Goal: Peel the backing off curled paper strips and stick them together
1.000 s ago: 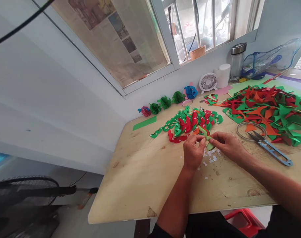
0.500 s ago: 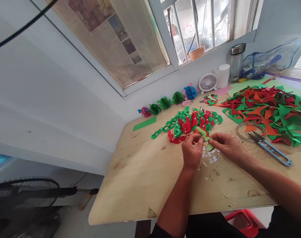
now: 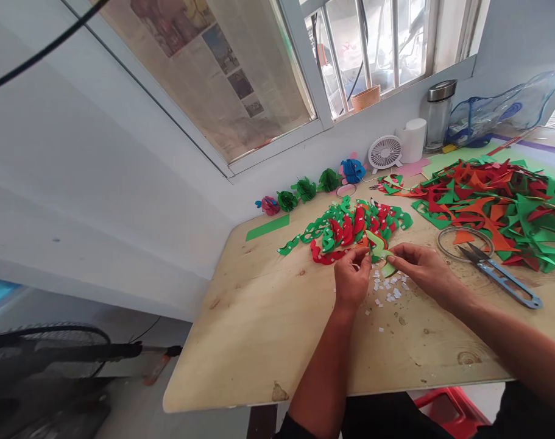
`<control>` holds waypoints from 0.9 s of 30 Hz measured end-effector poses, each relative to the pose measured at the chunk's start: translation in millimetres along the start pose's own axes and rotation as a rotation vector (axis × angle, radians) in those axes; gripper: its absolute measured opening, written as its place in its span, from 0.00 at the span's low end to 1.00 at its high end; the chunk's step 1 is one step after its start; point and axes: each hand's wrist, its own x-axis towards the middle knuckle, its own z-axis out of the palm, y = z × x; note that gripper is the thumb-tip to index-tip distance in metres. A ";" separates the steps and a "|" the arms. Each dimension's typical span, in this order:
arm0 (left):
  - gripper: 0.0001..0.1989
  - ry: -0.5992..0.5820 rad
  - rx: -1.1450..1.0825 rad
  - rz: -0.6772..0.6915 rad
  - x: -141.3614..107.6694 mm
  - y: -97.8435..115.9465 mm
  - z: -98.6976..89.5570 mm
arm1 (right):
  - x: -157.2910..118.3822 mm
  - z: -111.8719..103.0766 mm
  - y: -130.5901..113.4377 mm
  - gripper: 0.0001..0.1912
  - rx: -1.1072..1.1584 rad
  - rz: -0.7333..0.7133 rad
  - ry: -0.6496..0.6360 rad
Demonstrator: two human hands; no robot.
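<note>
My right hand (image 3: 418,268) pinches a wavy light green paper strip (image 3: 376,245) between thumb and fingers. Just left of the strip, my left hand (image 3: 351,279) has its thumb and fingertips pressed together; whatever is between them is too small to make out. Small white paper bits (image 3: 390,294) lie scattered on the table below the hands. Behind the fingers sits a heap of wavy red and green paper strips (image 3: 345,230), many dotted with white squares.
Blue-handled thread snips (image 3: 505,280) and a metal ring (image 3: 443,244) lie to the right, beside a large pile of paper offcuts (image 3: 505,207). A small white fan (image 3: 385,152), a glass bottle (image 3: 437,122) and paper ornaments (image 3: 304,189) line the wall.
My left fingertips have drawn a little left, off the light green strip, and more of it shows. My right hand keeps its pinch on the strip.
</note>
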 end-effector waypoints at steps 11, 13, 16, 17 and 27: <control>0.17 -0.119 -0.693 -0.354 -1.6 5.8 4.6 | -3.3 1.2 -7.7 0.23 0.123 0.052 -0.088; 0.15 -0.088 -0.697 -0.347 -1.8 6.0 5.6 | -2.2 1.6 -4.1 0.21 0.105 0.049 -0.097; 0.12 -0.046 -0.683 -0.308 -1.7 7.6 6.1 | -0.2 1.6 0.8 0.18 0.030 0.022 -0.108; 0.11 -0.030 -0.674 -0.289 -1.6 8.4 6.2 | 0.2 1.3 1.6 0.17 -0.003 0.006 -0.093; 0.06 0.133 -0.351 -0.009 -5.2 7.3 7.4 | -9.5 5.9 -1.9 0.10 -0.270 -0.204 0.059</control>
